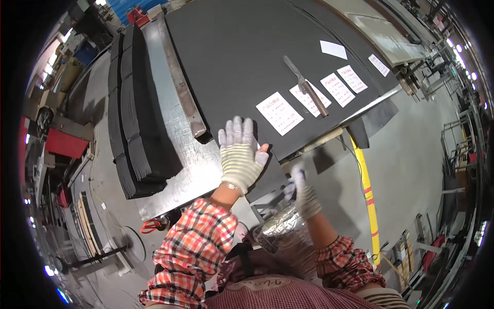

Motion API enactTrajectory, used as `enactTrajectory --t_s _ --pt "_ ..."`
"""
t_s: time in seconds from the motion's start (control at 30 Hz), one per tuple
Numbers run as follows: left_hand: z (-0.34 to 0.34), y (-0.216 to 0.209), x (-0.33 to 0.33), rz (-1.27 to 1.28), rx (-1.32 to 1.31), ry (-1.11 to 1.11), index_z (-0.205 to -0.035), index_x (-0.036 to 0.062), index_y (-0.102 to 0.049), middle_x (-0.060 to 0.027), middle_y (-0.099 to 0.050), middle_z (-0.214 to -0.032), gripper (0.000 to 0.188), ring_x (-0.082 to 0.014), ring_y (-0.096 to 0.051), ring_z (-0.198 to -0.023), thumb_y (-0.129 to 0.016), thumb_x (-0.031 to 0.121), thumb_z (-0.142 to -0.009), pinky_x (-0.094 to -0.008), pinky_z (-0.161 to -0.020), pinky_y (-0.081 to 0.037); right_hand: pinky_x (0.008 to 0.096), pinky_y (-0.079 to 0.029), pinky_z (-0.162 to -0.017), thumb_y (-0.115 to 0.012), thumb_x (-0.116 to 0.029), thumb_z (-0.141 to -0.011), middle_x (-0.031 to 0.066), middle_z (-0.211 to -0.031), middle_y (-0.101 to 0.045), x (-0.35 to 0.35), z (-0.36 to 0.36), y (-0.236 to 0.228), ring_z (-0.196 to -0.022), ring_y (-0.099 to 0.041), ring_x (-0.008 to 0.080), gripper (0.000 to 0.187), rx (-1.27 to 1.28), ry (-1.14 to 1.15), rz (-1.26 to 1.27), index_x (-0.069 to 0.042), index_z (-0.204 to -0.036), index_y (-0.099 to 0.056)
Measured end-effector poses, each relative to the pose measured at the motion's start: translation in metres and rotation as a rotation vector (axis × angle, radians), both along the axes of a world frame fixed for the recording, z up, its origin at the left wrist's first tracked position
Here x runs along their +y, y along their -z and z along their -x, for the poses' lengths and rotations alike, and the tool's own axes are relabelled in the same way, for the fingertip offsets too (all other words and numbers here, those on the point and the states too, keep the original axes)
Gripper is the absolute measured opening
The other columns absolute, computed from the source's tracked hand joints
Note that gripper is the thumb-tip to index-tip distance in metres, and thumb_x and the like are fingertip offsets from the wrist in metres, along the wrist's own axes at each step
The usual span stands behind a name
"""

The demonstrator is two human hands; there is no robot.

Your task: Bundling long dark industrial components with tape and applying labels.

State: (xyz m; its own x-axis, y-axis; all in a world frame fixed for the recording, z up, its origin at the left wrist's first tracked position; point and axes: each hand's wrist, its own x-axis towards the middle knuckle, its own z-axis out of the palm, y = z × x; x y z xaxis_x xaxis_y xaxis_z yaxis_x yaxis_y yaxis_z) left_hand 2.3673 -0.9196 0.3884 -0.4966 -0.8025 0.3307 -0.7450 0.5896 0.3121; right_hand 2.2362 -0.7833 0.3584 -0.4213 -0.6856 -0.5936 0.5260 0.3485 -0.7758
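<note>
My left hand (240, 155), in a pale glove with yellow-grey stripes, lies flat with its fingers stretched out at the near corner of a large dark sheet (221, 51) on the table. The thumb points out to the right, and its tip is bare. My right hand (302, 191), in a similar glove, hangs below the table's front edge, above a crinkled silver foil wrapping (280, 226). Its fingers are blurred and partly turned away, so whether they hold anything does not show. Right of my left hand is a white printed slip (279, 113). A wooden-handled blade tool (315, 98) rests across another slip.
A metal bar (180, 85) runs along the sheet's left side. Stacked black strips (141, 108) lie on the bare metal tabletop (198, 167) at left. Red-handled scissors (151, 225) sit by its near edge. A yellow pole (368, 198) stands at right.
</note>
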Motion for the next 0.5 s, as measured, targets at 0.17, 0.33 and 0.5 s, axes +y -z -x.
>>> enactTrajectory --t_s 0.17,0.33,0.5 --pt "-0.027 0.028 0.070 -0.910 1.202 -0.343 -0.128 -0.0046 -0.038 -0.0170 -0.052 -0.118 0.047 -0.0212 -0.054 -0.104 -0.058 0.007 -0.087 -0.0314 -0.089 -0.045 0.0436 -0.045 -0.081 -0.052 -0.043 -0.092 0.0236 -0.093 -0.062 -0.017 0.031 0.003 -0.088 -0.059 0.0387 0.046 0.961 -0.537 0.175 0.003 -0.098 -0.054" --pt "-0.031 0.037 0.127 -1.071 1.046 -0.471 -0.113 0.0049 -0.048 -0.0078 -0.061 -0.092 0.032 -0.0118 -0.057 -0.081 -0.064 0.015 -0.087 -0.0242 -0.070 -0.046 0.0447 -0.046 -0.082 -0.051 -0.043 -0.091 0.0227 -0.100 -0.062 0.014 0.023 -0.038 -0.094 -0.059 0.0423 0.048 1.012 -0.859 -0.209 0.001 -0.111 -0.054" --pt "-0.051 0.000 0.174 -1.090 0.876 -0.370 -0.102 0.0039 -0.048 -0.0068 -0.059 -0.089 0.040 -0.0126 -0.054 -0.076 -0.076 0.017 -0.076 -0.0244 -0.069 -0.045 0.0406 -0.050 -0.074 -0.060 -0.039 -0.087 0.0172 -0.100 -0.063 0.061 0.042 -0.061 -0.086 -0.063 0.0325 0.053 1.151 -1.037 -0.021 -0.001 -0.121 -0.047"
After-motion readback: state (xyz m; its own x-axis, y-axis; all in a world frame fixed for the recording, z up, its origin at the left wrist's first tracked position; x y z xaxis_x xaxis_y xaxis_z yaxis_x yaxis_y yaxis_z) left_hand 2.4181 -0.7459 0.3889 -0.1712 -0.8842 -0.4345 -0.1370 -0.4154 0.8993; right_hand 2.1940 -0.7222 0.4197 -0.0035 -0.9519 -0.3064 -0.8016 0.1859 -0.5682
